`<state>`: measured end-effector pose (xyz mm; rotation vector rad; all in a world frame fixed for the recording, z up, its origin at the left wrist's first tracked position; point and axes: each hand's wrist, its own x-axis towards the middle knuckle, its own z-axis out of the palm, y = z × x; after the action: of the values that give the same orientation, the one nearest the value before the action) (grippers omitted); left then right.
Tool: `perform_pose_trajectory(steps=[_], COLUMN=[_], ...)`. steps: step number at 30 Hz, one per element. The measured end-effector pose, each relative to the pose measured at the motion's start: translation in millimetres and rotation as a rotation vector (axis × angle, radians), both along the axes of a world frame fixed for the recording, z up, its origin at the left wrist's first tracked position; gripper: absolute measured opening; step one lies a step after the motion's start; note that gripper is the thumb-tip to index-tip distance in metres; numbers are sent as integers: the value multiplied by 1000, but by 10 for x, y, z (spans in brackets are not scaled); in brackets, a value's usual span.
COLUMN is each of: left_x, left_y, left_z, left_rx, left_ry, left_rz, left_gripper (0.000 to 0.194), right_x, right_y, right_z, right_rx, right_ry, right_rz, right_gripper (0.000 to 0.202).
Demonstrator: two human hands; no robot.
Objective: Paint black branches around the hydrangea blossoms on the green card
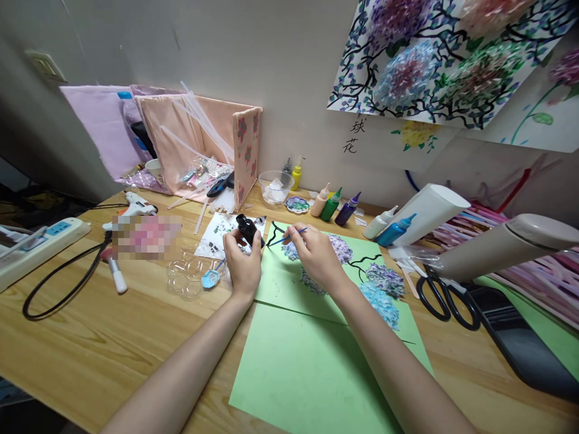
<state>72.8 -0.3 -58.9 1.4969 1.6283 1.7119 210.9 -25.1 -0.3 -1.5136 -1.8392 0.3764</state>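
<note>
My left hand [243, 265] is wrapped round a small black ink bottle [248, 228], its mouth tilted up and to the left. Between the fingers of my right hand [316, 253] is a thin blue-handled paintbrush [283, 240], its tip over the upper left of a green sheet [280, 274]. Black branch lines [362, 260] and textured flower clusters in blue [379, 304] and purple [385, 281] cover parts of this sheet. My right hand hides some of the flowers. A second green sheet [289, 361] lies nearer to me.
Left of the sheets are a paint-stained white paper [212, 235], a clear palette [183, 274], a glue gun [138, 204] and a power strip [40, 253]. Paint bottles [347, 210] line the wall side. Scissors [446, 301], a phone [520, 337] and a tumbler [502, 248] lie on the right.
</note>
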Motion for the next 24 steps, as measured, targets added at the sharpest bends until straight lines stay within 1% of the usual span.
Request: perform_pose_trajectory(steps=[4, 8, 11, 13, 15, 20, 22, 24], left_x=[2, 7, 14, 18, 19, 15, 14, 14], left_y=[4, -6, -23, -31, -32, -19, -15, -12], left_z=[-5, -5, 1, 6, 9, 5, 2, -1], left_rx=[0, -6, -2, 3, 7, 20, 23, 27], left_ry=[-2, -5, -4, 1, 6, 2, 3, 6], left_rz=[-4, -2, -15, -30, -35, -23, -21, -21], left_gripper=[28, 29, 29, 28, 28, 28, 28, 28], right_x=[-6, 53, 140, 189, 208, 134, 114, 130], right_y=[-4, -21, -19, -2, 23, 55, 52, 49], right_z=[10, 79, 147, 161, 135, 8, -8, 11], right_rx=[2, 97, 192, 217, 192, 91, 86, 114], right_ry=[37, 140, 226, 237, 229, 162, 138, 137], right_rz=[19, 4, -71, -137, -162, -108, -102, -102], right_gripper=[31, 31, 32, 28, 23, 20, 21, 23])
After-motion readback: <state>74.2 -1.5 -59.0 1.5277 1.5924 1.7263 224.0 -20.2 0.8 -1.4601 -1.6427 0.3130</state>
